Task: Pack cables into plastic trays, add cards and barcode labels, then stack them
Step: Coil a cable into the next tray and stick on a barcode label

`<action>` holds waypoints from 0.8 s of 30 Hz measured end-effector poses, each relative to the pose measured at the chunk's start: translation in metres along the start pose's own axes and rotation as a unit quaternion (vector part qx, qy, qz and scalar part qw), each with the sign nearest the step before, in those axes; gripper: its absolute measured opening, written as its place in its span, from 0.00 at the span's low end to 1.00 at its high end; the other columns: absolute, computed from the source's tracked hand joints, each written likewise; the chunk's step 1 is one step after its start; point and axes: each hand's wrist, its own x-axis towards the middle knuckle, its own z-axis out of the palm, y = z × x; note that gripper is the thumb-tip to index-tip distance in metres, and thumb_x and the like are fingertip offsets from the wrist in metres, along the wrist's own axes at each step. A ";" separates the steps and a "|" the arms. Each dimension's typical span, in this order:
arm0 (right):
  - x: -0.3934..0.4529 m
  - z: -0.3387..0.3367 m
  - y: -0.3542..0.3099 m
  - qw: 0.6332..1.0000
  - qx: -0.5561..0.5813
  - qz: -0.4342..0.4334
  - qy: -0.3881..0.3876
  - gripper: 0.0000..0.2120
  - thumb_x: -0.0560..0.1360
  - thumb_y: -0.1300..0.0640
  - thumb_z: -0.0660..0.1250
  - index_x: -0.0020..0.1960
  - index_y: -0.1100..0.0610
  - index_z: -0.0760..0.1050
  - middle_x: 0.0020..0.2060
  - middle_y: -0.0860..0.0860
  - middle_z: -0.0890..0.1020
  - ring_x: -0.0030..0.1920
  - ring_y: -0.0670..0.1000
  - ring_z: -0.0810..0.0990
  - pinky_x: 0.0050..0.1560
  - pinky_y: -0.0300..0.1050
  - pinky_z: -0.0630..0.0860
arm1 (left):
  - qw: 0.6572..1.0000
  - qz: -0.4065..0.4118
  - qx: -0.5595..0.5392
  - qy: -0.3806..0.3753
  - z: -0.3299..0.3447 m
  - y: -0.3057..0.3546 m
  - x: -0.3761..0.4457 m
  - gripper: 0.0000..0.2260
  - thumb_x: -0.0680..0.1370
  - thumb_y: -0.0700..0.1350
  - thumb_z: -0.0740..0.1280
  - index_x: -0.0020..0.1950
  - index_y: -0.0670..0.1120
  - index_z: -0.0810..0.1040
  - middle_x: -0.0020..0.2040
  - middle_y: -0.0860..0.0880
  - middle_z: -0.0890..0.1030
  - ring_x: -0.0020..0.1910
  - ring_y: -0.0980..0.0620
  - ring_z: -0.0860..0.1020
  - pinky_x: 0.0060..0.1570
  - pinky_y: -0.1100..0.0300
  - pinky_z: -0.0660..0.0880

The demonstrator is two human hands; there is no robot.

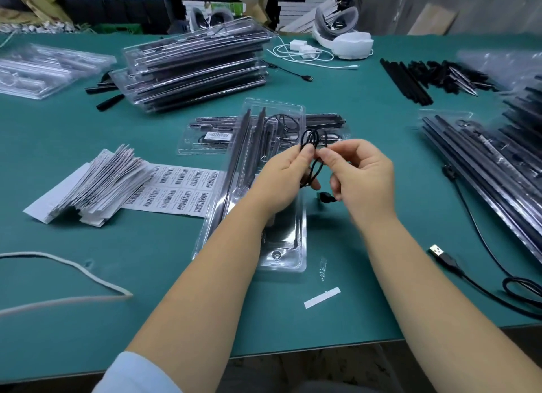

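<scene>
Over the open tray [296, 263], both hands, left [289, 178] and right [362, 175], pinching a half-coiled cable [313, 146]; stack [196, 70] done, cards [96, 184] and labels [179, 192] pending.

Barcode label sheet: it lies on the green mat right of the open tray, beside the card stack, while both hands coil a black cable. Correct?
No. The head view shows the barcode label sheet left of the open tray, beside the card stack; both hands do coil the black cable.

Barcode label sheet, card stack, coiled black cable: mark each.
Barcode label sheet [179, 189], head view, middle of the printed sheet.
Card stack [96, 184], head view, top of the fanned cards.
Coiled black cable [313, 137], head view, upper loop above the fingers.
</scene>
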 end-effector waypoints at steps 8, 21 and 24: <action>-0.005 0.008 0.001 0.996 0.012 0.000 -0.094 0.08 0.76 0.61 0.67 0.41 0.51 0.80 0.25 0.43 0.77 0.22 0.44 0.69 0.22 0.35 0.66 | 0.987 -0.051 -0.150 0.030 -0.010 0.006 0.000 0.06 0.75 0.49 0.61 0.40 0.49 0.74 0.31 0.55 0.75 0.35 0.57 0.73 0.42 0.62 0.70; 0.004 -0.006 0.004 0.976 -0.064 0.079 -0.194 0.07 0.78 0.60 0.63 0.46 0.49 0.77 0.38 0.47 0.82 0.30 0.45 0.76 0.31 0.39 0.73 | 0.902 0.019 0.399 0.163 -0.034 0.009 -0.008 0.17 0.73 0.56 0.61 0.30 0.47 0.67 0.24 0.51 0.69 0.26 0.54 0.68 0.26 0.61 0.58; 0.003 -0.008 0.006 0.951 -0.175 0.048 -0.252 0.08 0.76 0.59 0.66 0.43 0.46 0.78 0.30 0.42 0.79 0.29 0.42 0.75 0.32 0.36 0.74 | 0.875 -0.057 0.475 0.076 -0.044 0.012 -0.009 0.25 0.73 0.65 0.60 0.29 0.46 0.71 0.24 0.51 0.74 0.28 0.53 0.73 0.27 0.62 0.61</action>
